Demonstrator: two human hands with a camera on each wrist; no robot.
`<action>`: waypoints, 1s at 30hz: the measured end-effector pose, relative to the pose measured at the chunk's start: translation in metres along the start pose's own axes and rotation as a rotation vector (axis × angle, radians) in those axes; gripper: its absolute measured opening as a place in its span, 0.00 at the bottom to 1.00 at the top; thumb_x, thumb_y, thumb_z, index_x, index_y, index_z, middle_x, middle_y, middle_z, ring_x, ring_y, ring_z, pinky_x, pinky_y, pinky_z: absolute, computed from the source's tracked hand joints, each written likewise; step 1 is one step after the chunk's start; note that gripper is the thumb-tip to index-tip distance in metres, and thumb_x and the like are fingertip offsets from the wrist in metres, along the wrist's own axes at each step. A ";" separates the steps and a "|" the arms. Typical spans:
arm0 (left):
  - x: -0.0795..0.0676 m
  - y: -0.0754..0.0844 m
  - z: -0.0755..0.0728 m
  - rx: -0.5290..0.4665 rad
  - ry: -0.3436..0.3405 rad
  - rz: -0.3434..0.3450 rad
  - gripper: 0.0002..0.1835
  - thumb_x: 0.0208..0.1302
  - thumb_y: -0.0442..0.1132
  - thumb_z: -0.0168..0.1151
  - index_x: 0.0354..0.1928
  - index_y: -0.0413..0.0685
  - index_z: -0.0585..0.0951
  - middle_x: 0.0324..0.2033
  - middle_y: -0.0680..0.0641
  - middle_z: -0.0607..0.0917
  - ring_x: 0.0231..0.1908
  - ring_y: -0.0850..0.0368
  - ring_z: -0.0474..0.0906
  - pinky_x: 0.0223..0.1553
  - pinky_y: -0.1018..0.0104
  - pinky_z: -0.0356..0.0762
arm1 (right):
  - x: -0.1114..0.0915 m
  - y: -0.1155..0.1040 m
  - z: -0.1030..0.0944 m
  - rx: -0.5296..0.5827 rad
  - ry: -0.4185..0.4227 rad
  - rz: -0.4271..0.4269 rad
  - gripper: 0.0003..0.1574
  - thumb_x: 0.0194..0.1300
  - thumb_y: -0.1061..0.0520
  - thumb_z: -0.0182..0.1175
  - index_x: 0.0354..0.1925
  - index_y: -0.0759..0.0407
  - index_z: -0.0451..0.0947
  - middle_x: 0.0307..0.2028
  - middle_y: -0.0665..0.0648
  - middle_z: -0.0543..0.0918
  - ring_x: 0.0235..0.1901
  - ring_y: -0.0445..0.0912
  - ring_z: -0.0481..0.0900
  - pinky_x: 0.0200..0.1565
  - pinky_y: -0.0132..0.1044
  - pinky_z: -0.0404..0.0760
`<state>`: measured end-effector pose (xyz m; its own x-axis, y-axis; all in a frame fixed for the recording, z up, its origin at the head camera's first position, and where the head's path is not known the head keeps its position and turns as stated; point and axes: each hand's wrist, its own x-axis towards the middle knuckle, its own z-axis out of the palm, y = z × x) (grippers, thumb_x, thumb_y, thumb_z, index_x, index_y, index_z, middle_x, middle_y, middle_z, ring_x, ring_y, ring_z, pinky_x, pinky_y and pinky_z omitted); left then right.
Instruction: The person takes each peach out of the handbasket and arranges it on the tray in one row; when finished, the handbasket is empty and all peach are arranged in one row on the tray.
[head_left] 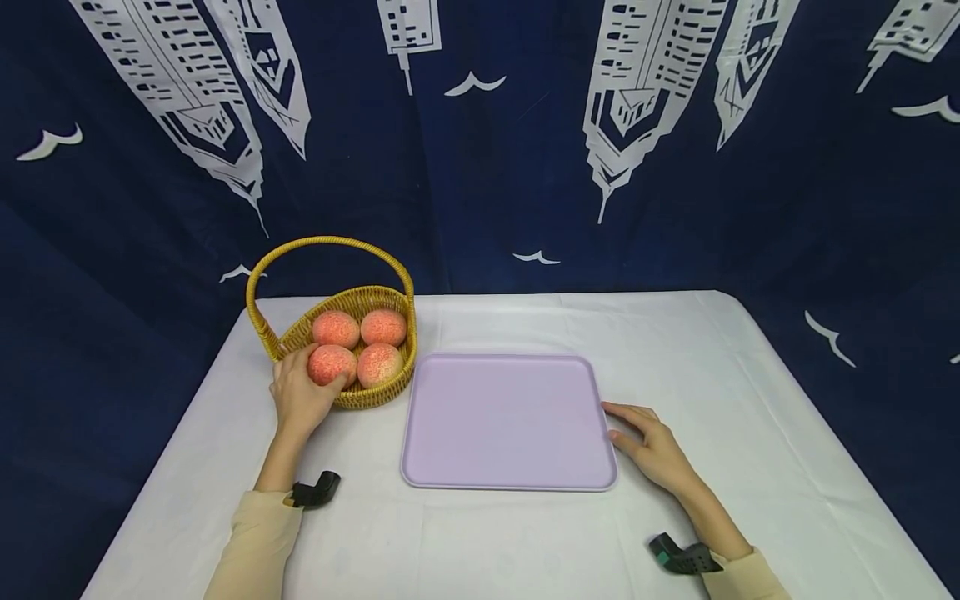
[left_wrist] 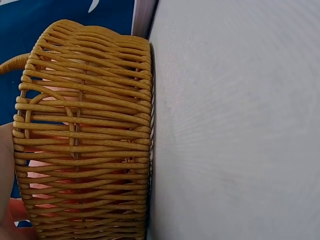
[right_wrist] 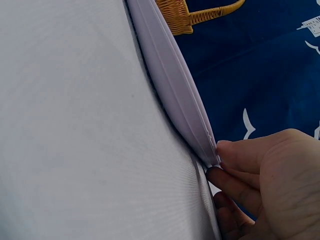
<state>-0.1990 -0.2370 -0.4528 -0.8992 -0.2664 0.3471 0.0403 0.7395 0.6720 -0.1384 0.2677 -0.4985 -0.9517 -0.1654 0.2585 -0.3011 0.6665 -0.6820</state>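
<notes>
- I see the right hand [head_left: 654, 452], fingers loosely parted, touching the right rim of the lilac tray [head_left: 510, 425] on the worktop [head_left: 480, 542]; the tray looks light, stiff, slick.
- Farther, at left, the left hand's [head_left: 302, 398] fingers curl round the near-left peach [head_left: 333, 364] inside the wicker basket [head_left: 375, 397].
- I judge that peach light, fairly firm, best held round its widest part.

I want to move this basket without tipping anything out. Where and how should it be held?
Probably the top middle of the handle, coming from above: it arches high over the basket, clear of the four peaches, so the load should hang fairly level. The left hand, around the front-left peach, should clear the basket first.
</notes>
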 end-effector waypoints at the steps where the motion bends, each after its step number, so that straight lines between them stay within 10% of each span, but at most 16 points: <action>1: 0.000 -0.001 0.000 -0.007 0.009 0.000 0.36 0.49 0.38 0.74 0.60 0.31 0.72 0.58 0.29 0.73 0.60 0.34 0.61 0.57 0.37 0.57 | 0.000 0.000 0.000 0.000 -0.001 0.001 0.26 0.64 0.61 0.63 0.60 0.60 0.76 0.56 0.62 0.80 0.57 0.40 0.68 0.57 0.25 0.63; 12: -0.001 0.011 -0.010 -0.084 0.172 0.056 0.36 0.45 0.38 0.76 0.58 0.31 0.75 0.55 0.31 0.76 0.54 0.35 0.63 0.56 0.41 0.58 | 0.000 -0.002 0.000 0.008 -0.008 0.010 0.25 0.64 0.61 0.62 0.60 0.61 0.76 0.56 0.64 0.80 0.57 0.51 0.70 0.57 0.26 0.63; 30: -0.018 0.077 -0.005 -0.215 0.058 0.225 0.38 0.40 0.40 0.78 0.58 0.37 0.77 0.55 0.35 0.76 0.57 0.38 0.68 0.57 0.40 0.64 | -0.001 -0.006 -0.001 0.031 0.004 0.009 0.25 0.64 0.61 0.63 0.60 0.60 0.77 0.56 0.63 0.80 0.57 0.54 0.70 0.57 0.24 0.62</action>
<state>-0.1779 -0.1781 -0.4039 -0.8311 -0.1501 0.5355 0.3322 0.6382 0.6945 -0.1353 0.2642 -0.4941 -0.9542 -0.1567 0.2547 -0.2942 0.6453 -0.7050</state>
